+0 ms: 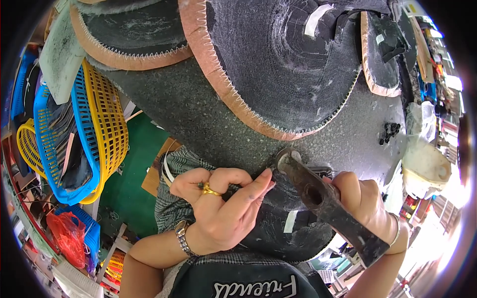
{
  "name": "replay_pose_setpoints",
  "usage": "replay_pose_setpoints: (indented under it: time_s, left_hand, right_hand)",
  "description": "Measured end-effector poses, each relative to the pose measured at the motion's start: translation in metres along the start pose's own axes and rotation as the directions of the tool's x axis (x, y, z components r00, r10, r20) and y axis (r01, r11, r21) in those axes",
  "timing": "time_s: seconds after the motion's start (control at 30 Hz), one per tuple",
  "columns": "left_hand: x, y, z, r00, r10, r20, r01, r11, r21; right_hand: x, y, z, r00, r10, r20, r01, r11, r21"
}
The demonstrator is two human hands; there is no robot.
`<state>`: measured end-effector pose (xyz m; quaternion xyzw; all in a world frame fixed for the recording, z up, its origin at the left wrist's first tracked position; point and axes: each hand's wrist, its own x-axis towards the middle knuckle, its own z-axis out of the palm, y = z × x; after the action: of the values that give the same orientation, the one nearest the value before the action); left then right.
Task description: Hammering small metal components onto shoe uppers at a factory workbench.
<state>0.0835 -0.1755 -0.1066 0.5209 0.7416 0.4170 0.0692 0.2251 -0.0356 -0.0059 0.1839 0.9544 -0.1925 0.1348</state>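
My right hand (361, 196) is closed around a dark metal hammer (338, 216), whose rounded striking face is at the dark slab's near edge. Close to that face, my left hand (223, 211) has its thumb and forefinger pinched together; what they hold, if anything, is hidden. A black leather-like piece (310, 238) with a white tag lies below the hammer, partly covered by it. Beyond my hands, a large black piece (278, 84) with a tan, zigzag-stitched edge rests on the speckled dark slab (164, 94).
Similar stitched pieces lie at the far left (134, 32) and far right (382, 59) of the slab. Blue and yellow plastic baskets (102, 114) stand at left, with dark sheets inside. A red plastic bag (67, 238) sits below them. A cream plastic container (425, 166) is at right.
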Motion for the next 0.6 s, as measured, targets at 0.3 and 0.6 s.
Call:
replay_pose_setpoints:
  time_s: [0.3,0.6]
  left_hand:
    - [0.000,0.003,-0.004,0.998,0.048,0.027,-0.050,0.998,0.046]
    - [-0.008,0.001,-0.005,0.995,0.104,0.008,-0.104,0.984,0.145]
  right_hand:
    - [0.004,0.005,-0.004,0.998,-0.068,0.013,0.068,0.998,0.004]
    - [0.021,-0.001,-0.015,0.945,-0.306,-0.118,0.258,0.915,-0.311]
